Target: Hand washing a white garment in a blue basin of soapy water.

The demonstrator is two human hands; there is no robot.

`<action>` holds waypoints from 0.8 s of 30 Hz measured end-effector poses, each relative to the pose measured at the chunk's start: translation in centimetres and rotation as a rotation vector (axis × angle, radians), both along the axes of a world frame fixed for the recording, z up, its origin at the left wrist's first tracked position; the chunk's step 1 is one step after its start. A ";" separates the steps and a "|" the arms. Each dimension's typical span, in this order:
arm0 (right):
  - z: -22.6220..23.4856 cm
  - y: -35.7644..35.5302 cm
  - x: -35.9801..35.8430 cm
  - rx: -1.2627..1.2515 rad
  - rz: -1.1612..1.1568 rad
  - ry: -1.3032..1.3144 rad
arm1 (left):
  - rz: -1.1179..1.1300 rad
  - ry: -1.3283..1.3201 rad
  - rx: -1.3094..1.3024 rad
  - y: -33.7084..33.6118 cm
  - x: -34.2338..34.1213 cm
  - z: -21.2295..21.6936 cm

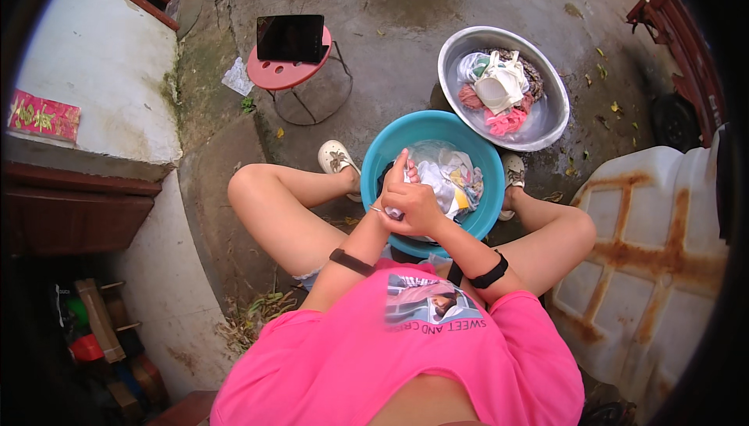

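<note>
Both hands meet above a blue plastic basin (377, 153) between my knees. My left hand (399, 170) points away from me, thumb side up and fingers apart, partly covered by the other hand. My right hand (416, 207) crosses over it, fingers closed at the left wrist, with a bit of white cloth (394, 213) showing among them. How far that cloth runs under the hands is hidden. Wet laundry (460, 180) in white, with printed and yellow patches, lies in water in the basin. Something dark sits at its left side.
A metal basin (449, 75) with white and pink clothes stands beyond, to the right. Left of it, a tablet (289, 38) rests on a red stool (273, 76). A rust-stained white tank (647, 258) is close on my right; a white wall (101, 75) rises on the left. The concrete floor (406, 51) is wet.
</note>
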State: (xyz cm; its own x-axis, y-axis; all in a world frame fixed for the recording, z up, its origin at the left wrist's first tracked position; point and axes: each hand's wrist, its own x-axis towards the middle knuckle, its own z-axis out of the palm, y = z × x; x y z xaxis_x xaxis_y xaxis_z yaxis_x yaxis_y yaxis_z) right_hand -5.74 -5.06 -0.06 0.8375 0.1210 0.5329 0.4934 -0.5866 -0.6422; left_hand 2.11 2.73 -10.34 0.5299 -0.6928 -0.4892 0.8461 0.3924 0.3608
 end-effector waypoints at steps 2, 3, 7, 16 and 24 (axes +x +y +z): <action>-3.2 -2.2 0.5 0.126 -0.194 0.035 | 0.080 -0.098 0.196 -2.6 -2.9 5.6; -4.3 -3.9 1.9 0.336 -0.386 0.103 | 0.176 -0.201 0.389 -3.4 -3.8 7.1; -3.1 -3.0 1.5 0.638 -0.520 0.378 | 0.232 -0.120 0.397 -4.6 -4.0 8.3; -4.0 -4.0 1.9 0.389 -0.275 0.133 | 0.183 0.082 0.214 -3.2 -3.8 7.5; -0.3 -0.5 -1.0 -0.156 0.073 -0.160 | -0.022 0.110 -0.106 -0.5 -1.3 2.5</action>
